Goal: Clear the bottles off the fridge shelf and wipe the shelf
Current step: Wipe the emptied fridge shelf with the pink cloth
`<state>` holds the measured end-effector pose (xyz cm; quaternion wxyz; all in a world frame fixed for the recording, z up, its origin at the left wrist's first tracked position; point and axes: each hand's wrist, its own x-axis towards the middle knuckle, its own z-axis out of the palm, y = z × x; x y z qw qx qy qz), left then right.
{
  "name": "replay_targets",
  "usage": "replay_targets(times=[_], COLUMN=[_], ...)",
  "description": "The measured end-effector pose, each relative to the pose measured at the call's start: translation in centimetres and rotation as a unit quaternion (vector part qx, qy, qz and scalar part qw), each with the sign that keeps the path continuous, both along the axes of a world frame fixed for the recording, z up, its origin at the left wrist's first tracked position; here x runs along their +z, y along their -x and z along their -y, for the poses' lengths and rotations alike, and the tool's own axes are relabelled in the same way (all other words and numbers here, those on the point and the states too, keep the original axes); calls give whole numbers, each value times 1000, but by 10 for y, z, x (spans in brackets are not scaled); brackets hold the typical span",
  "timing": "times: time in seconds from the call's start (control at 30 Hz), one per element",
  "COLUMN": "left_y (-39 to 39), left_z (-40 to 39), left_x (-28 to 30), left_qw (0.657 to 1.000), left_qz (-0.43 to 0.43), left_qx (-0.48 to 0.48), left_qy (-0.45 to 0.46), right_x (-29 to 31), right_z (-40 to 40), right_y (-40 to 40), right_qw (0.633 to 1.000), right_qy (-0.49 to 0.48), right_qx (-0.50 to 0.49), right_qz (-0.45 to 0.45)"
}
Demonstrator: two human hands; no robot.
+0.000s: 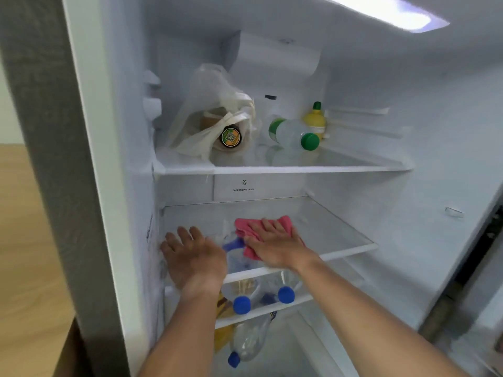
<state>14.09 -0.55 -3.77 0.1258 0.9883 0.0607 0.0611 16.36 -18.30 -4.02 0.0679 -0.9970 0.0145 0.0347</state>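
The middle glass shelf (340, 232) of the open fridge carries no bottles. My right hand (275, 243) lies flat on a pink cloth (283, 221) and presses it onto the shelf's middle. At the shelf's front left, my left hand (190, 254) rests palm down with its fingers spread and holds nothing. Through the glass I see clear bottles with blue caps (242, 304) lying on the shelf below. Another blue-capped bottle (245, 346) lies lower still.
The top shelf (285, 170) holds a plastic bag (212, 110) around a dark-lidded jar (230, 137), a lying bottle with a green cap (295, 134) and a yellow lemon-shaped bottle (315, 119). The fridge's left wall (128, 159) is close to my left hand. A wooden floor (24, 240) lies at left.
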Motion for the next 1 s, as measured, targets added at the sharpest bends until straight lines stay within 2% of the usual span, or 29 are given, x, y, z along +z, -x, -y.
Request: replay_targets(times=[0.13,0.3,0.4,0.53,0.67,0.77,0.83,1.0], left_y=[2,-5,-4,0,3,5,4,4], left_z=[0,-2,-2,-1,-1,-1,-2,-1], left_x=[0,-4,-3,-3,0,1,2,2], left_qw=[1000,999,999,1000,1000,999,999,999], left_qz=[16,37,33,25,23,24,23,19], left_qx=[5,3,2,4,7,5,6,14], left_qy=[6,23,26,9,14,27,31,33], right_x=[1,5,9,8,4,6,7,-3], right_z=[-50,-53,-9,86,135,118,86,-11], right_y=[-40,-75,-75,-44,-5,13,19,18], right_qw=[996,996,999,994,985,983,987,1000], right_qy=[3,-20,4,95,101,41,22,2], right_qx=[89,92,31,-59,-142,-176,-161,-4], right_qz=[-1,8,14,16,-5,-17,-17,6])
